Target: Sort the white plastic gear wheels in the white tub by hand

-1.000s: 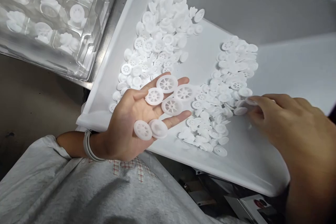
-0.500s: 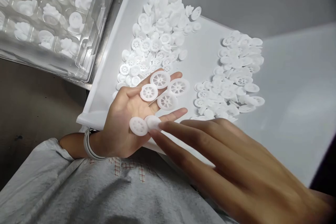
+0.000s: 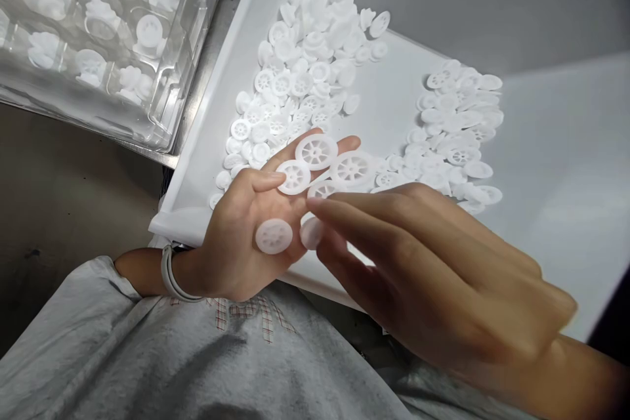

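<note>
My left hand [image 3: 231, 233] is palm up over the tray's near edge, its fingers spread under several white plastic spoked wheels [image 3: 316, 152]. The thumb tip rests on the edge of one of them. Another white plastic wheel [image 3: 274, 236] lies flat near the heel of the palm. Over the left fingers, my right hand [image 3: 443, 275] pinches a small white disc [image 3: 312, 234] between thumb and fingers. The disc is tilted, and its spokes cannot be made out. The right fingers partly cover one of the wheels on the left hand.
A white tray [image 3: 403, 88] holds two piles of similar wheels, a larger left pile [image 3: 315, 46] and a right pile [image 3: 457, 125]. At the upper left, a clear plastic tray [image 3: 167, 98] has white parts grouped in its pockets. A metal table edge [image 3: 197, 88] runs between the trays.
My right fingers have lifted the small disc off the left palm, moving right and tilting it. The left thumb now lies on a wheel's edge. The whole view has shifted slightly.
</note>
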Demonstrator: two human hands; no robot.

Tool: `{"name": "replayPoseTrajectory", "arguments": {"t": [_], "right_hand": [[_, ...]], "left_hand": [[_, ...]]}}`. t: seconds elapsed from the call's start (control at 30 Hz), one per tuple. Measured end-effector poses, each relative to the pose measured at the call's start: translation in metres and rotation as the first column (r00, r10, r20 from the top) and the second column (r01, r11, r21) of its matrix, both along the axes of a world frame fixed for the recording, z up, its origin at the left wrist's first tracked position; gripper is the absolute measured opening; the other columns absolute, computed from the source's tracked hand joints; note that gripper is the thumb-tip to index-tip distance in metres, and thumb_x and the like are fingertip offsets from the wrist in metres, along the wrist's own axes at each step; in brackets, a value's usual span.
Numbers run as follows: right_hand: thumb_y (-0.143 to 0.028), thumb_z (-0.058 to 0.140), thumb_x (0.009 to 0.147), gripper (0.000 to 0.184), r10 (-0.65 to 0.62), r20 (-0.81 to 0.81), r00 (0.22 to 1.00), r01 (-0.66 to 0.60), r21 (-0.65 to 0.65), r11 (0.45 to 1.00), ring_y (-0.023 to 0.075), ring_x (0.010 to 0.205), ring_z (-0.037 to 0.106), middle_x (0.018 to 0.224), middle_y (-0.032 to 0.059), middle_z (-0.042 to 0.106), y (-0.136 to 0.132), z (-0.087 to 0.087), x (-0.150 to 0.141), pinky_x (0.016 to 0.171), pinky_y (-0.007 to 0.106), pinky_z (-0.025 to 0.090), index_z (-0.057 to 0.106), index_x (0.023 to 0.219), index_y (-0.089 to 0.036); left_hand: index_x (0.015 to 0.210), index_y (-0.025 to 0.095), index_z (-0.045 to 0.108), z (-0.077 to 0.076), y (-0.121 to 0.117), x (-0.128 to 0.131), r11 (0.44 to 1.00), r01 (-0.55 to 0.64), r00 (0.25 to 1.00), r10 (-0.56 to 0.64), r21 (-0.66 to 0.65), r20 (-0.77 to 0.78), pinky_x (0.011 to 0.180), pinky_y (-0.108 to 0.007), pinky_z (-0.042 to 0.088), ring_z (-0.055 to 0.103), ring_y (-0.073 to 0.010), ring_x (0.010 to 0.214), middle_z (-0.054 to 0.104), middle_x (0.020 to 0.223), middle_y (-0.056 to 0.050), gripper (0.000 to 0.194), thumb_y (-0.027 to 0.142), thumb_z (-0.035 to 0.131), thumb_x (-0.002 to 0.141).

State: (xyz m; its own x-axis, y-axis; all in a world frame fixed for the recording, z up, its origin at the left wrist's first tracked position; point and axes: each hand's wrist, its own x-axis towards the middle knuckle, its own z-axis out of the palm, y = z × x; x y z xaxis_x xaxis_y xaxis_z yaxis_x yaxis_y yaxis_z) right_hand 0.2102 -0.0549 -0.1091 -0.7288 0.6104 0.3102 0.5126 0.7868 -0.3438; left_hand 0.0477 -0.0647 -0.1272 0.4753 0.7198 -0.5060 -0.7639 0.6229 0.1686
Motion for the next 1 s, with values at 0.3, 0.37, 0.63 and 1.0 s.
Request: {"name": "replayPoseTrajectory", "arguments": {"t": [0.3,0.37,0.63,1.0], "right_hand": [[-0.002,0.069,0.086,0.021,-0.048,-0.032,0.998,0.051,0.097,0.994,0.0131,0.073,0.059,0.098,0.0056,0.068,-0.002,-0.008,-0.001,0.058,0.031,0.048,0.066,0.103,-0.013],[-0.005,0.068,0.088,0.019,-0.029,0.005,1.0,0.029,0.074,0.997,0.0136,0.076,0.06,0.1,0.006,0.066,-0.003,-0.005,0.005,0.061,0.032,0.048,0.067,0.106,-0.012],[-0.011,0.062,0.094,0.028,0.006,0.041,0.999,-0.01,0.106,0.994,0.0167,0.078,0.061,0.101,0.0083,0.069,-0.005,-0.013,0.024,0.056,0.031,0.05,0.066,0.121,-0.016],[-0.028,0.07,0.091,0.011,-0.082,0.012,0.997,0.08,0.135,0.988,0.0187,0.078,0.065,0.093,0.0007,0.073,-0.018,-0.019,0.024,0.056,0.034,0.048,0.074,0.101,-0.031]], "left_hand": [[0.151,0.025,0.042,0.001,0.002,-0.001,1.0,0.018,1.0,-0.018,-0.009,0.011,0.121,-0.038,0.042,0.055,-0.0234,0.139,0.054,0.153,0.001,0.059,0.029,0.039,0.092],[0.152,0.023,0.041,0.001,0.002,-0.002,1.0,0.0,1.0,0.0,-0.008,0.009,0.122,-0.04,0.039,0.056,-0.0229,0.138,0.053,0.154,0.0,0.059,0.026,0.038,0.092],[0.157,0.02,0.034,-0.004,-0.004,0.002,0.995,-0.04,0.994,0.03,0.09,0.105,0.127,-0.05,0.031,0.045,-0.0277,0.147,0.044,0.161,-0.005,0.072,0.018,0.045,0.085],[0.132,0.023,0.056,-0.006,-0.006,0.001,0.993,-0.103,0.994,0.1,0.054,0.052,0.126,-0.052,0.031,0.041,-0.0281,0.15,0.058,0.15,-0.002,0.046,0.021,0.05,0.087]]}}
